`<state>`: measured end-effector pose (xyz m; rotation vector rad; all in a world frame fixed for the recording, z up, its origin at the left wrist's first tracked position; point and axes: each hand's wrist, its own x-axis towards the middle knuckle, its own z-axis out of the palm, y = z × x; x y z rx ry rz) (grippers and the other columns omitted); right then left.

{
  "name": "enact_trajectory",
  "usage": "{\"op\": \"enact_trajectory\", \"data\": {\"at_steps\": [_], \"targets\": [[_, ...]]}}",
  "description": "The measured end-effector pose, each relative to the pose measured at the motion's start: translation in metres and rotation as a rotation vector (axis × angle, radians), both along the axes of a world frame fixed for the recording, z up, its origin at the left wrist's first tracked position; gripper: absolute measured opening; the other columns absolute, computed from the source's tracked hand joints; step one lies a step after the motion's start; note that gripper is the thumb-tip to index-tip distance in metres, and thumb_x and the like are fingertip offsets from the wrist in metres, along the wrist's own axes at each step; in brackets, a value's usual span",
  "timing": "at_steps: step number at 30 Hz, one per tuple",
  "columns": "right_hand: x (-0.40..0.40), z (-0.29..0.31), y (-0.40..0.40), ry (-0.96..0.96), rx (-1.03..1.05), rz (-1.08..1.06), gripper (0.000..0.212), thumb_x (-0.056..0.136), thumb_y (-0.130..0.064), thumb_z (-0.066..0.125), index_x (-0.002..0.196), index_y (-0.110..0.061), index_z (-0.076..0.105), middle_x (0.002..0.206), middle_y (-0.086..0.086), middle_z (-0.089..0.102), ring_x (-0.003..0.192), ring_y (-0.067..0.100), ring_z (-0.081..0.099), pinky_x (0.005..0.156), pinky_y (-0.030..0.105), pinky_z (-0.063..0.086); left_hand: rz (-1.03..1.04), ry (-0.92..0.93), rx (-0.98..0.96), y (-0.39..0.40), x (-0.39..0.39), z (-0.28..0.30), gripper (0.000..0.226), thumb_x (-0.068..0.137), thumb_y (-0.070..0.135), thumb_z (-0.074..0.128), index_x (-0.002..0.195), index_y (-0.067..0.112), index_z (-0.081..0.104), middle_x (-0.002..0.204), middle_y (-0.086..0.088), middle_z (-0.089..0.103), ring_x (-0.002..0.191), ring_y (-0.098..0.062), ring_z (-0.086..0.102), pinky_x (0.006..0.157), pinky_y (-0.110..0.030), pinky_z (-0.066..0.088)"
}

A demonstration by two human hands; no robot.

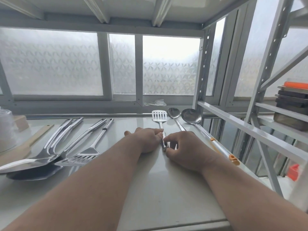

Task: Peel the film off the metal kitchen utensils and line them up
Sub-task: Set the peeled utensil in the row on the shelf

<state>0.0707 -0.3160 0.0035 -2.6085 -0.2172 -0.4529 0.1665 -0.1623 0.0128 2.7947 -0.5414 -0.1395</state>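
While both forearms are being stretched across the pale table [166, 189], a slotted turner [159, 116] is being held by its handle near the middle of the surface. The handle is being gripped by the left hand [146, 139], fingers curled round it from the left, and its near end is being pinched between the thumb and fingertips of the right hand [185, 147]. The turner's slotted head is being pointed toward the far edge. Whether any film is being lifted at the pinch cannot be told.

Just right of the turner, a spoon [174, 113] and a ladle [191, 116] are being kept side by side, bowls toward the far edge, handles running back along the right edge. Orange scraps [233, 158] are being left clinging to the ladle's handle.

Toward the left edge, a heap of utensils [55, 147] is being left overlapping, heads toward the near edge, handles fanned toward the far left corner; a wooden handle [40, 133] is lying beside them.

Beyond the right edge, stacked containers [291, 104] are being stored on a metal rack [260, 129]. Frosted windows [170, 67] are being shown behind.
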Motion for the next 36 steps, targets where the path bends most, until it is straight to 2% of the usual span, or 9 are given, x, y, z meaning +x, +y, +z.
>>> {"op": "enact_trajectory", "data": {"at_steps": [4,12,18,22,26,30,36], "targets": [[0.005,-0.003,0.0,-0.022,-0.019,-0.007,0.014,0.087,-0.031,0.066,0.096,-0.025,0.075,0.078,-0.004,0.07,0.078,0.008,0.056,0.063,0.01,0.035,-0.001,-0.013,0.005,-0.003,0.005,-0.004,0.049,0.111,0.058,0.022,0.159,0.062,0.032,0.164,0.01,0.047,0.161,-0.024,0.015,0.119,-0.062,0.013],[0.001,-0.001,0.001,-0.031,-0.017,-0.013,0.016,0.086,-0.028,0.065,0.098,-0.023,0.075,0.079,-0.003,0.07,0.076,0.008,0.057,0.067,0.02,0.04,0.002,-0.021,-0.028,-0.002,0.003,-0.007,0.048,0.112,0.055,0.023,0.159,0.06,0.034,0.163,0.006,0.05,0.161,-0.024,0.012,0.12,-0.062,0.012],[0.001,0.0,0.0,-0.036,-0.032,-0.008,0.018,0.087,-0.027,0.065,0.101,-0.024,0.076,0.08,-0.004,0.07,0.075,0.006,0.058,0.062,0.009,0.038,0.007,-0.013,-0.043,-0.002,0.006,-0.01,0.048,0.112,0.057,0.022,0.158,0.061,0.035,0.162,0.004,0.05,0.161,-0.024,0.01,0.118,-0.062,0.01],[0.0,0.002,0.002,-0.029,-0.033,-0.007,0.019,0.088,-0.027,0.066,0.103,-0.025,0.076,0.081,-0.004,0.07,0.074,0.004,0.058,0.061,0.007,0.039,0.017,-0.002,-0.046,-0.002,0.011,-0.012,0.048,0.11,0.059,0.021,0.156,0.064,0.033,0.163,0.002,0.048,0.162,-0.025,0.009,0.117,-0.063,0.01],[0.001,0.001,0.002,-0.017,-0.014,-0.019,0.028,0.088,-0.028,0.067,0.115,-0.031,0.074,0.083,-0.009,0.069,0.071,-0.003,0.056,0.061,0.005,0.037,0.01,-0.008,-0.054,-0.002,0.009,-0.012,0.049,0.111,0.058,0.021,0.159,0.062,0.029,0.163,0.003,0.049,0.162,-0.024,0.009,0.118,-0.062,0.01],[0.001,-0.001,0.002,-0.002,0.031,-0.046,0.038,0.087,-0.029,0.068,0.125,-0.029,0.068,0.084,-0.011,0.069,0.072,-0.004,0.057,0.06,0.007,0.036,0.051,-0.003,-0.108,0.0,0.017,-0.02,0.053,0.102,0.071,0.019,0.154,0.072,0.021,0.167,0.003,0.044,0.162,-0.029,0.008,0.118,-0.061,0.01],[-0.014,0.005,0.009,-0.055,0.077,-0.1,0.038,0.085,-0.029,0.071,0.123,-0.024,0.068,0.084,-0.011,0.067,0.073,-0.003,0.055,0.062,0.007,0.034,0.07,-0.065,-0.152,0.011,-0.024,0.004,0.051,0.114,0.052,0.028,0.165,0.053,0.026,0.166,0.004,0.045,0.158,-0.024,0.025,0.124,-0.053,0.019]]}}
